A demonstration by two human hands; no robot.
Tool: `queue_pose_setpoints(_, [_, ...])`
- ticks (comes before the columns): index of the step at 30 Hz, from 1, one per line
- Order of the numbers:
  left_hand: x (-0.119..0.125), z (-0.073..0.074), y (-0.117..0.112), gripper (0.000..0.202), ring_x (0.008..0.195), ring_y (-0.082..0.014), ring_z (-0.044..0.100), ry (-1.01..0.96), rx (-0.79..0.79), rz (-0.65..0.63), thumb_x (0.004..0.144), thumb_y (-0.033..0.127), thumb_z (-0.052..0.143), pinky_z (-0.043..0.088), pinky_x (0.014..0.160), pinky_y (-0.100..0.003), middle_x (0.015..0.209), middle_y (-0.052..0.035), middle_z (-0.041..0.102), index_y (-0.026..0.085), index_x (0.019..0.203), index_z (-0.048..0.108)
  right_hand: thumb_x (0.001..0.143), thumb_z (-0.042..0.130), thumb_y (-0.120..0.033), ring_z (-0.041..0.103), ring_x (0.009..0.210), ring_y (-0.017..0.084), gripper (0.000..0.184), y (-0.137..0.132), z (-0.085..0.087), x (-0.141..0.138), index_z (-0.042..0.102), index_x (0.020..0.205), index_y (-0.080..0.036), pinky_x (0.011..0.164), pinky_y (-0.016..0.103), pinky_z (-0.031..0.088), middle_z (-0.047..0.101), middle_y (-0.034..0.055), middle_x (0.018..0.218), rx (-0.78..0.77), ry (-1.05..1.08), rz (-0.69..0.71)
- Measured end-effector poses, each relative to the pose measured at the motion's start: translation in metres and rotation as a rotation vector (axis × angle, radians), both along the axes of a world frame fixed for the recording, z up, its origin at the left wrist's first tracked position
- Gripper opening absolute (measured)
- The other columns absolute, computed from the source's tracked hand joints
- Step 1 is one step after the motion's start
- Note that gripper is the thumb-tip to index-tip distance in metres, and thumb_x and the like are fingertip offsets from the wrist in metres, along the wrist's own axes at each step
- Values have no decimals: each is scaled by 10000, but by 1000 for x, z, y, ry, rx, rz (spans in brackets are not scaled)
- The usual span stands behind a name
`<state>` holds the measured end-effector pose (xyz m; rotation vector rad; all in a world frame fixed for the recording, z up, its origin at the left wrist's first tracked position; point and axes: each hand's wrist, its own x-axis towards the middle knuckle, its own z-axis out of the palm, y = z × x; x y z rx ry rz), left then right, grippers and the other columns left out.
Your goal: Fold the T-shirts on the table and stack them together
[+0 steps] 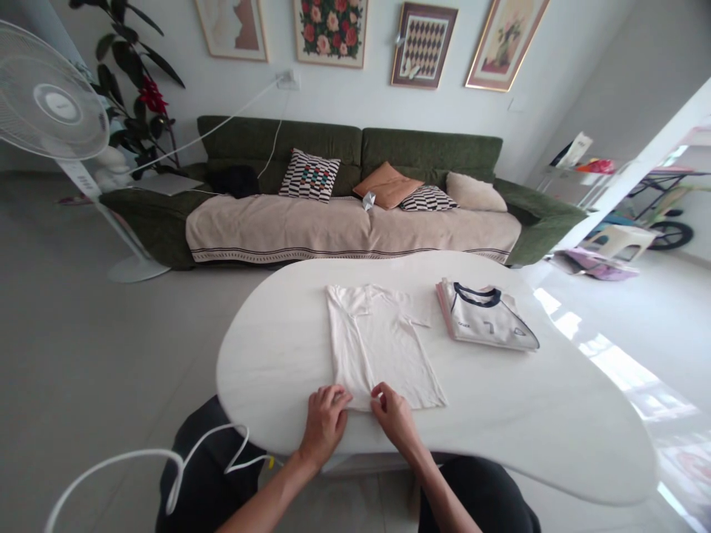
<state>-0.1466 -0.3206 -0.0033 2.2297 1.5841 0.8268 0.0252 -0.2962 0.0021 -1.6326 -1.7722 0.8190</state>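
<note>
A white T-shirt [383,348] lies on the white table [266,355] with its hem toward me. Its left side is folded inward over the body, and the right sleeve lies spread out. At the lower left corner, my left hand [323,420] has its fingers closed on the edge of the cloth. My right hand [395,416] pinches the hem near the middle, at the edge of the folded part. To the right of the shirt rests a stack of folded clothes [489,318], topped by a white jersey with a dark collar.
Beyond the table stands a green sofa [433,152] with several cushions and a beige cover [278,222]. On the left is a white standing fan [58,104]. A white cable [127,453] loops over my left leg. A white stool [625,238] stands at the right.
</note>
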Motion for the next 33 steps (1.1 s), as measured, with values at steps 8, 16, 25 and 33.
queue_pose_setpoints(8, [-22,15,-7,417,853,-209,523,95,-73,-116,733,70,399,398,777,-403,866,-46,602,312,993,618,701,480,-184,479,477,86,128,2,23,1,601,740,-178,489,177,298,549,-35,514,-149,-96,258])
queue_pose_setpoints(16, [-48,5,21,370,1092,-209,484,-54,-39,-109,835,208,386,372,957,-429,1154,-62,559,300,1166,523,761,436,-168,580,663,119,191,145,64,-20,624,737,-149,605,195,360,642,42,692,-101,-316,78])
queue_pose_setpoints(25, [-53,-2,197,375,1095,-179,494,-214,-4,405,804,151,370,365,972,-308,1144,-83,565,194,1129,552,782,458,-292,584,929,234,389,228,26,-37,467,1088,-53,716,276,416,606,199,989,-185,-406,-293])
queue_pose_setpoints(33, [-73,3,316,315,1108,-248,450,-143,-148,397,730,87,444,302,951,-507,1130,-57,579,250,909,646,743,470,-380,608,878,227,323,230,5,-26,571,931,-138,675,281,432,641,148,941,-253,-419,-299])
